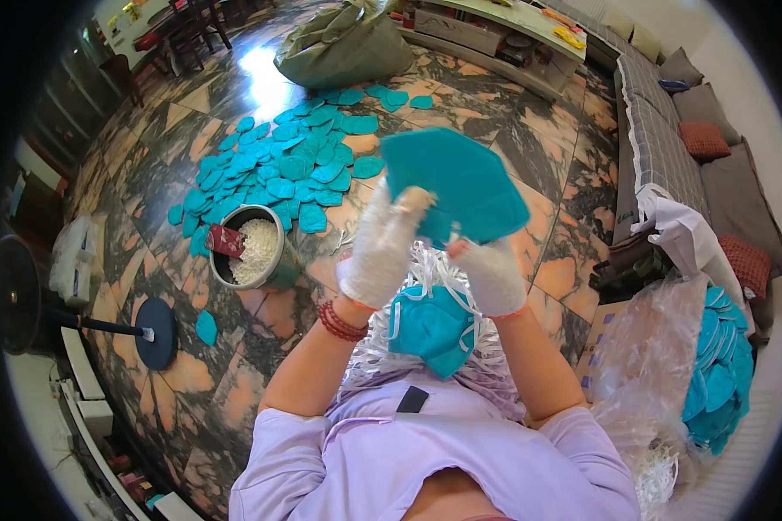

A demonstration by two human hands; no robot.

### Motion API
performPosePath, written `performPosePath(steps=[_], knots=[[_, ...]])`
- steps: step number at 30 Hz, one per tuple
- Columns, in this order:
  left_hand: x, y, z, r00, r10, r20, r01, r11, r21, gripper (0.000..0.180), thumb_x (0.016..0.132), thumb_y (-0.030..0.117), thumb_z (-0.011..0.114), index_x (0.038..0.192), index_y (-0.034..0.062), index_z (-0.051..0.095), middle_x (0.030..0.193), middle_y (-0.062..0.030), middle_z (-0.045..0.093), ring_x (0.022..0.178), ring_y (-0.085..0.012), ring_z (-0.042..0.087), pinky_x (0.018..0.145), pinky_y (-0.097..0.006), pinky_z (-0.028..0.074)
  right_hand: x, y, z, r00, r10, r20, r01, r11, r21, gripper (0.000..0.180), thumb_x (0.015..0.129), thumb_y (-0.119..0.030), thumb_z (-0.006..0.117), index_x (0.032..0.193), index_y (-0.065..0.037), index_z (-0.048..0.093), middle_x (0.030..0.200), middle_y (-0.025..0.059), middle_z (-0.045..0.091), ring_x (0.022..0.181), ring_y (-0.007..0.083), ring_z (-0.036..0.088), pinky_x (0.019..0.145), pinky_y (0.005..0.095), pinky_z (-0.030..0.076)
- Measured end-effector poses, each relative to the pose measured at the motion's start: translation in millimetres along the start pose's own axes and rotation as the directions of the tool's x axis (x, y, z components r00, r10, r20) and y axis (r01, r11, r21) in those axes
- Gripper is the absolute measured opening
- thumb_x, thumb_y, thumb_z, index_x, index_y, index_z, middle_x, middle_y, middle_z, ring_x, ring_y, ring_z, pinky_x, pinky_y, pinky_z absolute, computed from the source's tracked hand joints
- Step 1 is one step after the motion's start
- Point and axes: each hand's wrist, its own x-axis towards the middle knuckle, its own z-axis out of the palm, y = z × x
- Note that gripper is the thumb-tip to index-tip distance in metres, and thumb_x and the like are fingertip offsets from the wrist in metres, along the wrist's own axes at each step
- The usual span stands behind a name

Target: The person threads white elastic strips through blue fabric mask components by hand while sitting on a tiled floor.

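We find left hand and right hand both clamped on one mask, raised above white straps. A strapped mask below looks assembled; the held one shows no strap. Whether the floor pile is finished, we cannot tell.

Dressed in a lavender short-sleeved shirt and fuzzy white gloves.
Cut loose and plain in the shirt, softly creased across the front, with a wide, curved neckline, roomy sleeves ending near the elbows, and a small black rectangular patch sitting slightly aslant on the chest. Gloved on the left hand in white with a thin orange edge at the cuff and beige at one tip; gloved likewise on the right hand, with matching orange edging. Ringed at the left wrist by a dark-red beaded bracelet in several rows.
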Motion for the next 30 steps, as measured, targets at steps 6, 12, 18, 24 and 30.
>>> performPosePath(steps=[6, 12, 18, 24, 30], knots=[[11.4, 19.4, -13.7, 0.615, -0.534, 0.58, 0.76, 0.598, -0.256, 0.037, 0.089, 0.024, 0.066, 0.118, 0.0019, 0.059, 0.093, -0.0014, 0.063, 0.082, -0.0065, 0.057, 0.067, -0.021, 0.045, 4.7, 12.7, -8.8, 0.941, 0.113, -0.321, -0.09, 0.992, 0.085, 0.032, 0.088, -0.012, 0.066, 0.117, -0.002, 0.058, 0.108, 0.003, 0.064, 0.092, 0.0116, 0.06, 0.081, 0.0267, 0.049], [-3.6, 9.2, -9.0, 0.622, -0.529, 0.578, 0.762, 0.58, -0.289, 0.021, 0.093, 0.025, 0.058, 0.093, 0.0037, 0.059, 0.078, -0.0012, 0.058, 0.068, -0.0076, 0.053, 0.058, -0.023, 0.042, 9.7, 10.8, -13.0, 0.889, 0.228, -0.397, -0.144, 0.963, 0.229, 0.023, 0.091, -0.02, 0.063, 0.107, -0.005, 0.06, 0.087, -0.0005, 0.059, 0.072, 0.0087, 0.056, 0.061, 0.0247, 0.047], [-24.3, -16.7, -2.9, 0.787, -0.174, 0.591, 0.489, 0.76, -0.428, 0.027, 0.098, 0.032, 0.052, 0.106, 0.0076, 0.062, 0.08, 0.0019, 0.057, 0.067, -0.0097, 0.053, 0.058, -0.024, 0.044, 4.9, 12.2, -15.6, 0.869, 0.225, -0.442, -0.19, 0.974, 0.123, 0.014, 0.091, -0.021, 0.061, 0.097, -0.009, 0.063, 0.071, -0.0038, 0.054, 0.054, 0.004, 0.043, 0.047, 0.0213, 0.033], [-7.2, 12.9, 3.4, 0.644, -0.613, 0.457, 0.483, -0.137, -0.865, 0.027, 0.101, 0.029, 0.042, 0.082, 0.014, 0.055, 0.067, 0.0017, 0.051, 0.06, -0.0105, 0.052, 0.05, -0.022, 0.041, -9.5, 46.8, -24.6, 0.966, -0.126, -0.225, 0.023, 0.91, -0.414, 0.017, 0.089, -0.018, 0.064, 0.101, -0.005, 0.064, 0.069, -0.0007, 0.056, 0.057, 0.0143, 0.055, 0.053, 0.0293, 0.045], [44.8, -87.3, -19.8, 0.789, -0.483, -0.379, 0.051, 0.666, -0.745, 0.036, 0.1, 0.03, 0.044, 0.066, 0.0188, 0.04, 0.059, 0.0043, 0.035, 0.045, -0.0062, 0.03, 0.037, -0.024, 0.022, -90.7, 32.8, 16.0, 0.928, 0.109, 0.357, 0.258, 0.502, -0.825, 0.027, 0.083, -0.024, 0.071, 0.1, -0.004, 0.066, 0.091, 0.0138, 0.069, 0.071, 0.0263, 0.067, 0.064, 0.0335, 0.052]])
